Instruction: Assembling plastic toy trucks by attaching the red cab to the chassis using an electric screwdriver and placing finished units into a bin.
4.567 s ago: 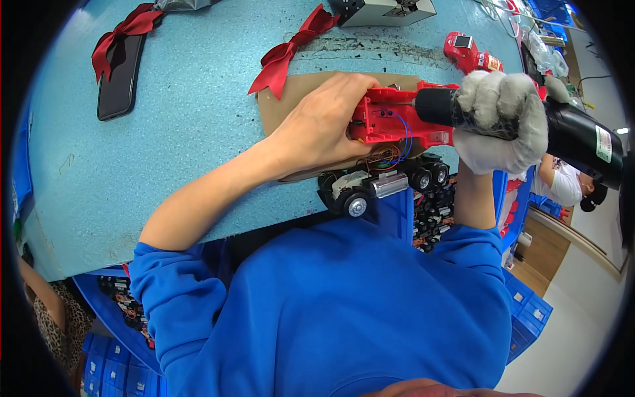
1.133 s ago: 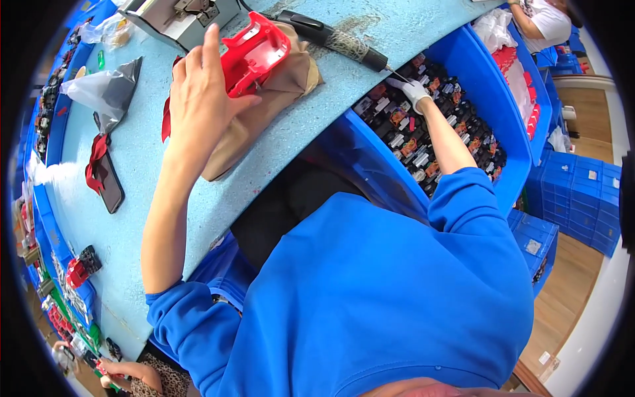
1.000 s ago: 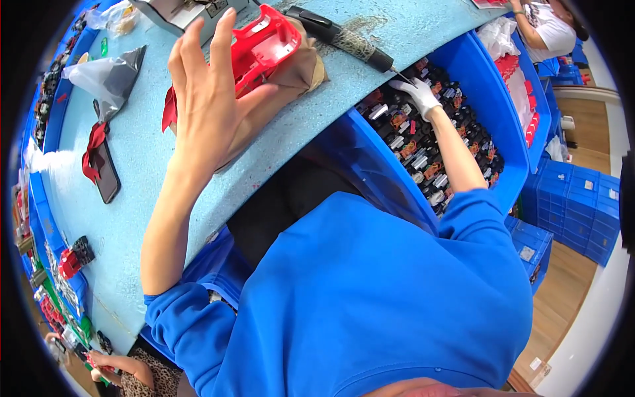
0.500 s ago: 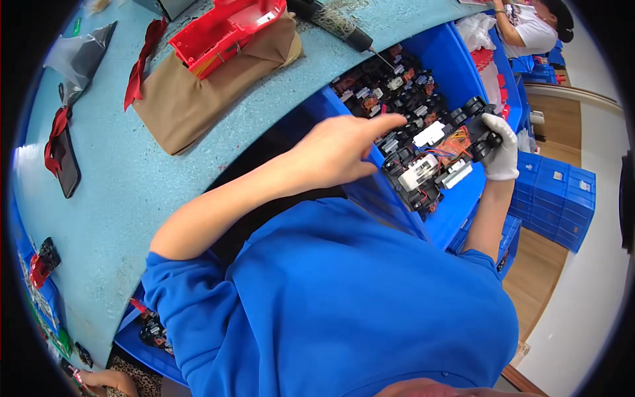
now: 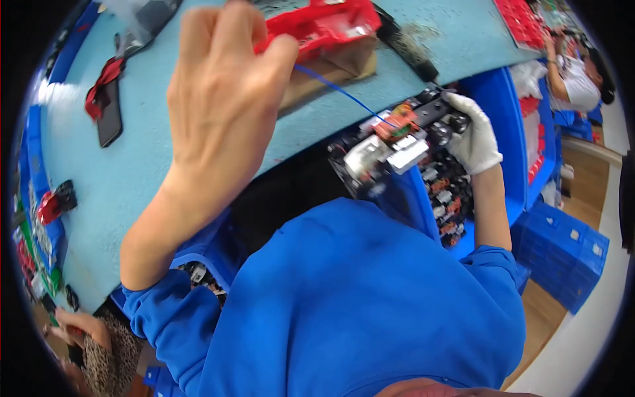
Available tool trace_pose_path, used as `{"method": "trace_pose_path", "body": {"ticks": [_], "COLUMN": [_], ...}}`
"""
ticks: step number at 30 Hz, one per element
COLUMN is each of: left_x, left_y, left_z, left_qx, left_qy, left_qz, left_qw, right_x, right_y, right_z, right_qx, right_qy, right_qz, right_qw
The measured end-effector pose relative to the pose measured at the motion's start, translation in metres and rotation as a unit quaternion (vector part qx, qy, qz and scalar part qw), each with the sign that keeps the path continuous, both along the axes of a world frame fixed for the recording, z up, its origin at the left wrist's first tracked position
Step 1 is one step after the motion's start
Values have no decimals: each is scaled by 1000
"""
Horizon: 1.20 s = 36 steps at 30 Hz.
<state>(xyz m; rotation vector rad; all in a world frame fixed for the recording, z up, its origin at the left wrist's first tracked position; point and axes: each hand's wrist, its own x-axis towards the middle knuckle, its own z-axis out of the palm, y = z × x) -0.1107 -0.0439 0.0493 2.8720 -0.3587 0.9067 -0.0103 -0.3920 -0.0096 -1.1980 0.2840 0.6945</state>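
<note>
My gloved right hand [image 5: 475, 137] grips one end of a toy-car chassis [image 5: 433, 118] with black wheels, an orange circuit board [image 5: 399, 124] and white parts. The chassis is over the table edge and a blue bin. From the board a blue wire [image 5: 344, 94] stretches up to my bare left hand [image 5: 225, 99], which is raised over the table with its fingers curled and blurred. The wire meets the hand by the thumb, and its end is hidden there. Just beyond that hand, a red plastic toy shell [image 5: 324, 30] sits on a brown cloth pad [image 5: 360, 63].
A power screwdriver [image 5: 407, 49] lies beyond the chassis. More chassis fill the blue bin [image 5: 423, 205]. A phone [image 5: 110, 119] with a red ribbon is at left on the table. Stacked blue crates [image 5: 562, 255] stand at right. Other people sit at far right and lower left.
The chassis in my right hand has moved left and up, out over the table edge. My left hand has swung from the bin up over the table, and a blue wire now stretches to it.
</note>
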Motion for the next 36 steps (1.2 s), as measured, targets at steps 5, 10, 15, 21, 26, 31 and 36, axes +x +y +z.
{"method": "trace_pose_path", "body": {"ticks": [5,10,15,21,26,31,36], "left_x": [12,33,65,94,83,82,80], "left_y": [23,48,36,42,41,31,36], "left_z": [22,4,5,-45,-33,-30,-41], "left_qx": [94,-93,-384,-197,-233,-281,-318], "left_qy": [22,23,261,63,132,129,97], "left_qz": [54,1,-41,-165,-98,-197,-232], "left_qw": [994,995,885,964,959,930,914], "right_x": [-4,32,61,98,135,186,203], "right_y": [86,55,74,111,105,164,251], "right_z": [8,23,-5,-42,29,88,99], "right_qx": [11,-121,-334,-488,-131,-47,220], "right_qy": [177,54,-323,-525,-355,-475,-539], "right_qz": [48,305,122,152,-47,-168,-111], "right_qw": [983,943,877,680,925,862,805]}}
